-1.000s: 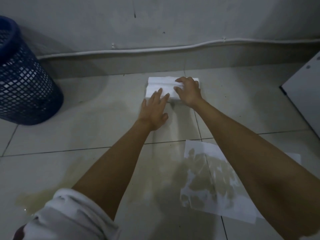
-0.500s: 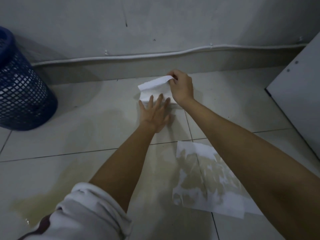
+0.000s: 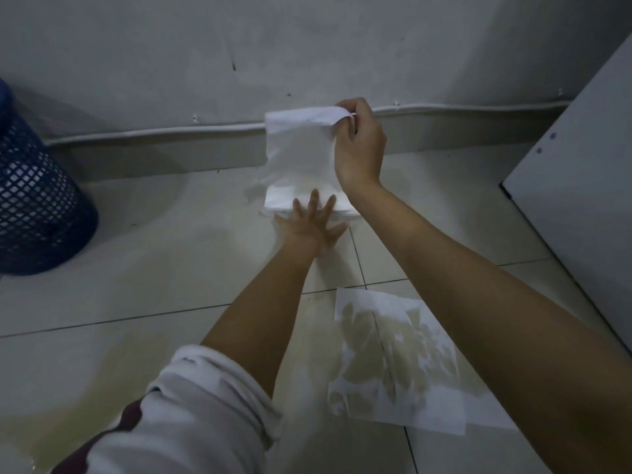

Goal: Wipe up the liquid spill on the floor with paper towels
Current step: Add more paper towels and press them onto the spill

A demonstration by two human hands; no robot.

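A single wide-angle camera sat on the person's head, looking forward and steeply down along both outstretched forearms. It faced the wall [image 3: 307, 46], whose base crossed the upper frame, with the tiled floor [image 3: 136, 285] filling the rest. The left sleeve [image 3: 191, 415] loomed nearest, at the bottom edge. The edges seemed bowed by the lens. No second view shared the scene.

A dim room with a grey, scuffed wall [image 3: 307, 46]. A pale cable [image 3: 136, 133] runs along the wall just above the skirting. The floor [image 3: 119, 268] is glossy light tile with dark grout lines. A dark blue mesh bin [image 3: 37, 206] stands at the left edge, a white cabinet panel [image 3: 581, 200] at the right.
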